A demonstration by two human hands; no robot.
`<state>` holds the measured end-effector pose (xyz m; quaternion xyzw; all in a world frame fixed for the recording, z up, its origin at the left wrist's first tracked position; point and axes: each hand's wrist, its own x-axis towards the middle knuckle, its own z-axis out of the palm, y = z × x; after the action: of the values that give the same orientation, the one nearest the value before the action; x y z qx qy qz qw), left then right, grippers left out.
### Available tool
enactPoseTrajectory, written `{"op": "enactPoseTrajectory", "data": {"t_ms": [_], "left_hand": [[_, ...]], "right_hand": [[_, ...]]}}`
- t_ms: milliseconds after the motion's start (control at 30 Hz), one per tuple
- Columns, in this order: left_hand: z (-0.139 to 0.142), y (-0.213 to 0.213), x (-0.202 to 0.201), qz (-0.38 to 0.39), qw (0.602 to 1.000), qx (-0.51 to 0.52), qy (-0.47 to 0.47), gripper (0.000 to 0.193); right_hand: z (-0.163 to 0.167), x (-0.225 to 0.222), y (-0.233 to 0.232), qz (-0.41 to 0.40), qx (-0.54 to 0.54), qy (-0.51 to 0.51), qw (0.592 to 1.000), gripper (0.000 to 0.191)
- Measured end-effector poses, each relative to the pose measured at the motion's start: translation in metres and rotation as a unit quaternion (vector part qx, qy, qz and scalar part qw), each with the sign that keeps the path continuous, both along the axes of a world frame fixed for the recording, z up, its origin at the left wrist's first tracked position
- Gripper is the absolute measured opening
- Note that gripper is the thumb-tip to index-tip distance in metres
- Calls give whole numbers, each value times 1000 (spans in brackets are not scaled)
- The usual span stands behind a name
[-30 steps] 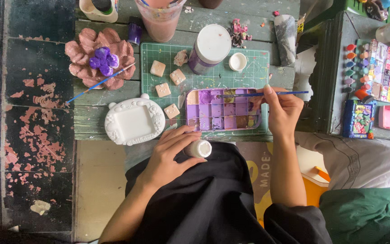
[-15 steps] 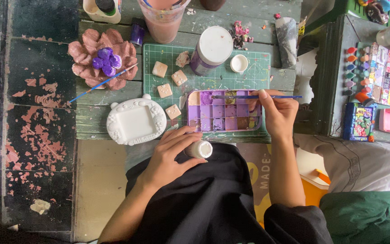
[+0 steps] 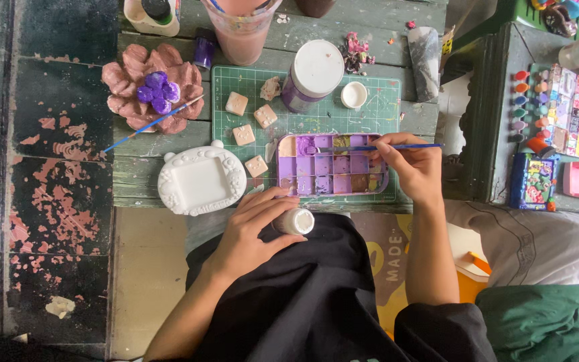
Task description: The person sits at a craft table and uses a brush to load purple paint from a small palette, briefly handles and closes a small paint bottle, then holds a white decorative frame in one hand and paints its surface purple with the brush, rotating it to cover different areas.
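Observation:
My right hand (image 3: 413,167) holds a thin blue paintbrush (image 3: 383,147), its tip dipped over the upper cells of a purple-stained paint palette (image 3: 333,173) on the green cutting mat (image 3: 376,107). My left hand (image 3: 252,228) grips a small white plaster piece (image 3: 296,221) against my black-clothed lap, just below the table edge. A white plaster frame (image 3: 199,181) lies left of the palette. Several small tan square pieces (image 3: 244,134) sit on the mat.
A pink flower-shaped piece with a purple centre (image 3: 152,87) and a second brush (image 3: 149,124) lie at the left. A white-lidded purple paint jar (image 3: 313,74), a small white cap (image 3: 354,94) and a cup of murky water (image 3: 242,30) stand behind. A side stand at right holds paint sets (image 3: 557,107).
The view has shifted slightly. My right hand has moved the brush left over the palette's upper cells. My left hand stays on the white piece.

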<state>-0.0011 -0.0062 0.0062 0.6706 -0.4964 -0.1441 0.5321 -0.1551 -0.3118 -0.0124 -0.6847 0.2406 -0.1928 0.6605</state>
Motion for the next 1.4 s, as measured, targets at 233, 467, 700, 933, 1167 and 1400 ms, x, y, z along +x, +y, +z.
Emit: {"op": "enactPoseTrajectory", "data": {"t_ms": [233, 467, 700, 933, 1167, 1400], "left_hand": [[0, 0, 0, -1, 1000, -4, 4, 54], [-1, 1, 0, -1, 1000, -6, 5, 55], [-2, 1, 0, 2, 1000, -7, 5, 55], [-1, 1, 0, 3, 1000, -9, 1, 54], [1, 0, 0, 4, 1000, -11, -5, 54], [6, 4, -5, 3, 1000, -29, -5, 55]], "right_hand": [[9, -5, -7, 1, -14, -5, 1000, 10], [14, -1, -5, 9, -36, -16, 999, 9], [13, -4, -8, 3, -34, -12, 999, 9], [4, -9, -7, -21, 13, -79, 997, 8], [-11, -20, 23, -21, -83, -152, 985, 13], [-6, -45, 80, -27, -349, -138, 926, 22]]}}
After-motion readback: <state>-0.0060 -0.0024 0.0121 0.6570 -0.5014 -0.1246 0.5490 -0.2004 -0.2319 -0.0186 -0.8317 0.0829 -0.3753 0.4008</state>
